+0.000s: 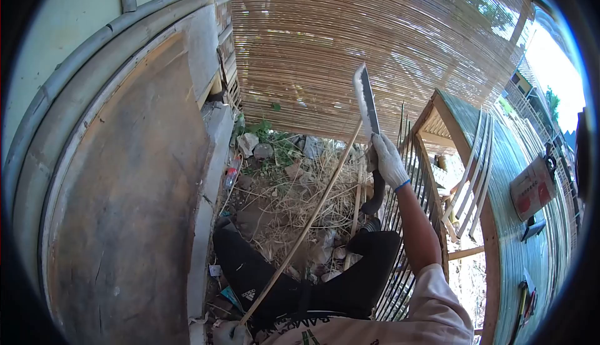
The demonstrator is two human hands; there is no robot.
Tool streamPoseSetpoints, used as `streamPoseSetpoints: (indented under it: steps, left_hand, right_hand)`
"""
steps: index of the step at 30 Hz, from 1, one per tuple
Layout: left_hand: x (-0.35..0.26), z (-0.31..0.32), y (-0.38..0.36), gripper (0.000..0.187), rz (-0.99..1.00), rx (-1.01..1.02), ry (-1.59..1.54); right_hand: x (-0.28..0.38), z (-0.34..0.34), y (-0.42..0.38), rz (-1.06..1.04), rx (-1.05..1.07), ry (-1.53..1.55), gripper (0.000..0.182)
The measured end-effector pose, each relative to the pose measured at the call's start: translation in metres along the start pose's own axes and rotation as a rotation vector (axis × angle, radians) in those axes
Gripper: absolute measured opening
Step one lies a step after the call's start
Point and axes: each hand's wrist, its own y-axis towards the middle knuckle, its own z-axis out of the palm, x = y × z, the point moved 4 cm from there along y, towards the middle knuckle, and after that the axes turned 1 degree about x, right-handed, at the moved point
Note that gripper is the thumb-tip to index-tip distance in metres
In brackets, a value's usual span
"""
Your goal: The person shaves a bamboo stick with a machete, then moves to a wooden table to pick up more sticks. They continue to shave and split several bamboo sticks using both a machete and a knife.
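My right hand [390, 162], in a white work glove with a blue cuff, is raised and wrapped round a machete [369, 98]. Its blade points upward, and a dark curved handle extends below the fist. A long thin bamboo stick [304, 237] slants from the bottom edge up toward the blade, its upper end just left of the machete. At the bottom of the view, my left hand [231, 333], also gloved, is closed at the stick's lower end and partly cut off by the frame.
A wooden panel [137, 189] stands at left. Dry straw and rubble [300, 201] cover the ground between my legs. Thin dark slats [406, 245] lean at right, beside a bench [515, 245] bearing a bucket [533, 189] and bamboo strips [475, 157]. Behind hangs a bamboo screen [312, 51].
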Motion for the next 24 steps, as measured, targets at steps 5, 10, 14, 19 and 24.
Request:
streamPoseSetpoints:
  steps: [5, 10, 14, 19, 24]
  left_hand:
    - [-0.017, -0.009, 0.006, 0.044, -0.122, 0.081, -0.162]
    - [0.014, -0.005, 0.013, 0.041, 0.08, 0.049, -0.099]
    - [0.003, -0.008, 0.024, 0.038, 0.016, 0.072, -0.118]
    - [0.002, -0.01, 0.035, 0.037, 0.375, -0.121, 0.064]
    - [0.013, -0.004, 0.035, 0.023, -0.01, -0.008, -0.045]
  right_hand:
    - [-0.024, -0.021, 0.001, -0.012, -0.108, 0.0, 0.035]
    - [-0.019, -0.029, -0.01, 0.026, -0.112, 0.026, 0.039]
    - [0.001, -0.002, -0.041, -0.024, 0.061, -0.397, 0.041]
    - [-0.035, 0.006, -0.054, 0.085, 0.093, -0.283, 0.039]
    - [-0.02, 0.028, -0.075, 0.138, 0.215, -0.289, 0.036]
